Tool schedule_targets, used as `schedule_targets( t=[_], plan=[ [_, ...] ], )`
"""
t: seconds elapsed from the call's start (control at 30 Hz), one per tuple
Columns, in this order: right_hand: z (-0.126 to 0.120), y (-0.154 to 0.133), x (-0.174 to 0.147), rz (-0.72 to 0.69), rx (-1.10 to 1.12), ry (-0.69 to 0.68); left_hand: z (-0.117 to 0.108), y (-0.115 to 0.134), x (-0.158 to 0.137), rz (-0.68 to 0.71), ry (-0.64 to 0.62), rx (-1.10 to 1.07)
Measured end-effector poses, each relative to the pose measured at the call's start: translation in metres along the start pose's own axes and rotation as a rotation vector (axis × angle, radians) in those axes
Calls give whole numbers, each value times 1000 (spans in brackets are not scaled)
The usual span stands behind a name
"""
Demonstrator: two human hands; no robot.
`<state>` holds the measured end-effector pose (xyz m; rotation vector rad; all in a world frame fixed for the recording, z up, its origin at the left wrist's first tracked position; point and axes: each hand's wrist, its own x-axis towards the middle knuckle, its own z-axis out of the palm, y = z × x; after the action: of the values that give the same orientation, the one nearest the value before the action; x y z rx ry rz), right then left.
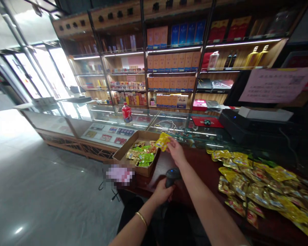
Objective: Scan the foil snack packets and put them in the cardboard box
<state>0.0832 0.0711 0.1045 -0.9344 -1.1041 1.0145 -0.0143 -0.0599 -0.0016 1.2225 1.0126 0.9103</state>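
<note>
Pinched in my right hand point(176, 151) is a small yellow snack packet point(162, 141), held over the right rim of an open cardboard box point(123, 150). Green and gold packets point(145, 158) lie inside that box. My left hand point(161, 192) is wrapped round the handle of a black barcode scanner point(172, 173), its head pointing up and to the right below my right forearm. To the right, a large spread of gold and yellow snack packets point(261, 184) covers the dark red table point(157, 171).
A glass display counter point(143, 119) runs behind the table, with a red-labelled bottle point(127, 112) on it. At right stand a black monitor with a paper notice point(274, 83) and a black machine point(256, 126). A computer mouse point(207, 122) sits on a red mat point(217, 123).
</note>
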Motion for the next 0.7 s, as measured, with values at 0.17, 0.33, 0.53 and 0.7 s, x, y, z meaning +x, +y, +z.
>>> schedule_targets(
  t=[0.17, 0.33, 0.53, 0.7],
  plan=[
    [-20, 17, -26, -209, -364, 18, -3, 0, 1, 5, 37, 32],
    [-167, 35, -134, -254, -1044, 467, -4, 4, 0, 42, 38, 63],
    [-261, 36, -198, -190, -1437, 660, -3, 12, -3, 13, 52, 84],
    [-228, 64, -193, -207, -1456, 540, -2, 13, -2, -6, 62, 91]
  ],
)
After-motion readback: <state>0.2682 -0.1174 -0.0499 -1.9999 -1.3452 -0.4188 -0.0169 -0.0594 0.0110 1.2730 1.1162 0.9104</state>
